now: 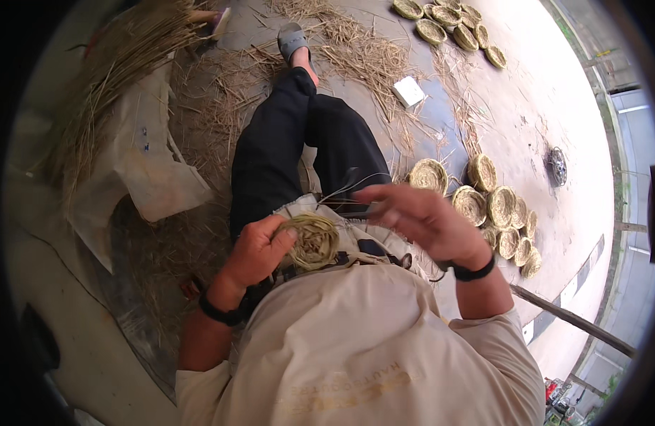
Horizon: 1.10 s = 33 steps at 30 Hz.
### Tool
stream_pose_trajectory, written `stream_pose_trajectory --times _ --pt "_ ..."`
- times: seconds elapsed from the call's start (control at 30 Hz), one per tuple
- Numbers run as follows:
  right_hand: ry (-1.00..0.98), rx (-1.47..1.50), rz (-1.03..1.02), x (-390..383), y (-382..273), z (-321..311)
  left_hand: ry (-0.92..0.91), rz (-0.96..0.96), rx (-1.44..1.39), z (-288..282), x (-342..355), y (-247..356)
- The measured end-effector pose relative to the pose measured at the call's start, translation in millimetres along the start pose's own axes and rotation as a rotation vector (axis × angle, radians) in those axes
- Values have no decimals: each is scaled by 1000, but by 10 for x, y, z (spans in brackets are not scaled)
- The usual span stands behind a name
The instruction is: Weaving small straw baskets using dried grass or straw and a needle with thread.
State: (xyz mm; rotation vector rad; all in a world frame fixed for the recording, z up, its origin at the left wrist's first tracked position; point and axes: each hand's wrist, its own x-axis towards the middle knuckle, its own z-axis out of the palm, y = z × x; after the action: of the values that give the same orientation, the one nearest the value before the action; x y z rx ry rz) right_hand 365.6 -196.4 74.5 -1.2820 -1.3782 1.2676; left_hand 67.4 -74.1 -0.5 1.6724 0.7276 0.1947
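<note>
Above my lap, my left hand [260, 248] grips a small round coil of greenish straw [315, 241], its thumb pressed on the upper left edge. The coil's spiral face is turned up toward me. To the right hovers my right hand [423, 220], smeared by motion, with its fingers pointing left. Thin wire-like strands [349, 186] run between the coil and those fingers. Whether the fingers pinch a strand is not clear from the blur. A pale cloth [299, 206] lies across my lap beneath the coil.
Finished-looking straw baskets [428, 176] stand in a group on the floor to my right, with another group of baskets [432, 32] farther off. Loose straw [363, 53] litters the floor ahead. A bundle of long stalks [121, 64] rests at left. A white box [408, 91] lies ahead.
</note>
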Motion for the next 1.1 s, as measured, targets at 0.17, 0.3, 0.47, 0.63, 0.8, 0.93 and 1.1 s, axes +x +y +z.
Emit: stream_pose_trajectory --times 0.17,0.3,0.47,0.63,0.8,0.93,1.1 --pt "751 -417 288 -800 484 -1515 469 -14 345 -577 -111 -267" --pt "1169 -338 244 -1719 427 -2243 649 -81 540 -1143 -301 -473" --pt "1110 -216 192 -1402 259 -1664 690 -120 629 -1102 -285 -285" --pt "141 -53 224 -77 127 44 531 -24 471 -573 -82 -27" --pt "-38 -212 -1 441 236 794 439 70 427 -293 0 121" --pt "-22 -271 -7 444 244 833 425 77 368 -221 -13 116" --pt "-37 -259 34 412 211 845 419 123 378 -173 -24 107"
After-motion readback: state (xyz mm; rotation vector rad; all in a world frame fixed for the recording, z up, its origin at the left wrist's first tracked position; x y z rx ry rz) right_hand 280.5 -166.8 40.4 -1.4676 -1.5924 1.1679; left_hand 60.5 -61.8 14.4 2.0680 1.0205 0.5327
